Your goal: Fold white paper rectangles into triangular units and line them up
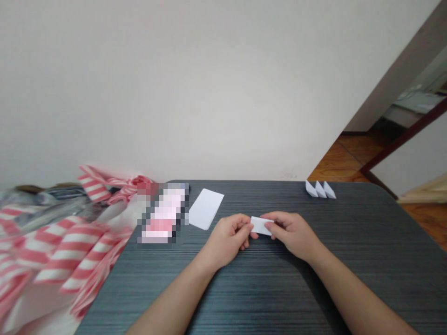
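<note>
Pink-and-white striped cloth lies heaped at lower left of frame, w/ other fabric & clear plastic mixed in, right up against the table. Next, left of ctr on the table's far-left part: a pixelated rectangular item, pinkish-white w/ dark edges; can't ID it. Just right of it, flat white paper, rounded corners, set at a slant; one sheet or thin stack, can't tell. Looks unfolded, so prob. the part not yet worked.

Ctr of frame, slightly low: left hand pinches the left end of a small white paper btwn thumb & fingers, other fingers loosely curled. Paper's held roughly flat above the dark surface, approx. oblong, folded by the look of it. Right hand has its right end, thumb on top, fingers behind.

Further right, near the table's far edge: 3 folded white pieces, pointed, in a neat row close together. Judging by these, 3 are done, 1 is part-way in the hands, & the flat paper's left; total no. unclear. Far right: wood floor beyond the wall's edge.
</note>
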Motion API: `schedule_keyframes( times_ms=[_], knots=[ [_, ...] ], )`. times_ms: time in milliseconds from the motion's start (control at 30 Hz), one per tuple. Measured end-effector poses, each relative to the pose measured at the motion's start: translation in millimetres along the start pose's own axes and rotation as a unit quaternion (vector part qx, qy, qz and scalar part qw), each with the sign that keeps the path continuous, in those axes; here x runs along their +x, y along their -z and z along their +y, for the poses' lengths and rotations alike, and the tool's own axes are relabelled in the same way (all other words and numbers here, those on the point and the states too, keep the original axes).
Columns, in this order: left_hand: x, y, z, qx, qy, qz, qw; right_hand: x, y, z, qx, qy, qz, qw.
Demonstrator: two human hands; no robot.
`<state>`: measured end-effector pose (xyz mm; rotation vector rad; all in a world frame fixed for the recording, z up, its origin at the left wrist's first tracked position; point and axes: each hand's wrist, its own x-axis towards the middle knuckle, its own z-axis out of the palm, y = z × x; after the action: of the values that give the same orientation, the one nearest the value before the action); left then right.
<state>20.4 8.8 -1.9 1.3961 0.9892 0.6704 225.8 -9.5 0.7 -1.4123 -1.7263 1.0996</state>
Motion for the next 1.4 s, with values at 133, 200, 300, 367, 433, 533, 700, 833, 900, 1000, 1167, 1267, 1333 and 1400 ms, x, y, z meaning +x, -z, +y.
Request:
schedule_keyframes(
  times_ms=[133,200,300,367,433,533,700,833,900,1000,1167,1267,1333,1400],
  knots=[
    [0,-0.3,0,0.007,-0.009,0.001,1.000,0,0,-1,0.001,0.001,0.000,1.000],
    [-1,-0.4,-1,0.012,-0.013,0.002,1.000,0,0,-1,-0.002,0.003,-0.003,1.000],
    [-1,-0.5,0,0.011,-0.011,0.003,1.000,1,1,-1,-0.003,0.004,0.000,1.000],
    [-2,-0.7,1,0.011,-0.007,0.003,1.000,1,0,-1,-0.004,0.003,0.003,1.000],
    [-2,-0.7,3,0.012,-0.007,0.005,1.000,1,1,0,-0.009,0.004,0.003,1.000],
    [-2,-0.5,4,0.020,-0.010,0.007,1.000,0,1,0,-0.013,0.005,-0.002,1.000],
    [-3,0.1,4,0.050,-0.019,0.003,0.999,0,2,-4,-0.029,0.049,-0.009,0.998],
    [-5,1.4,3,0.123,-0.058,-0.005,0.991,2,0,-10,-0.062,0.126,-0.019,0.990],
    [-6,2.0,3,0.150,-0.074,-0.013,0.986,2,-1,-12,-0.070,0.159,-0.013,0.985],
    [-7,2.2,4,0.172,-0.087,-0.023,0.981,3,-2,-12,-0.076,0.180,0.001,0.981],
    [-7,1.8,7,0.194,-0.097,-0.026,0.976,3,-4,-11,-0.072,0.179,0.008,0.981],
    [-8,1.9,9,0.207,-0.097,-0.031,0.973,4,-5,-11,-0.062,0.176,0.014,0.982],
    [-8,2.1,10,0.213,-0.097,-0.037,0.971,4,-5,-11,-0.055,0.171,0.014,0.984],
    [-8,2.3,11,0.215,-0.099,-0.041,0.971,4,-5,-12,-0.051,0.162,0.013,0.985]
  ],
)
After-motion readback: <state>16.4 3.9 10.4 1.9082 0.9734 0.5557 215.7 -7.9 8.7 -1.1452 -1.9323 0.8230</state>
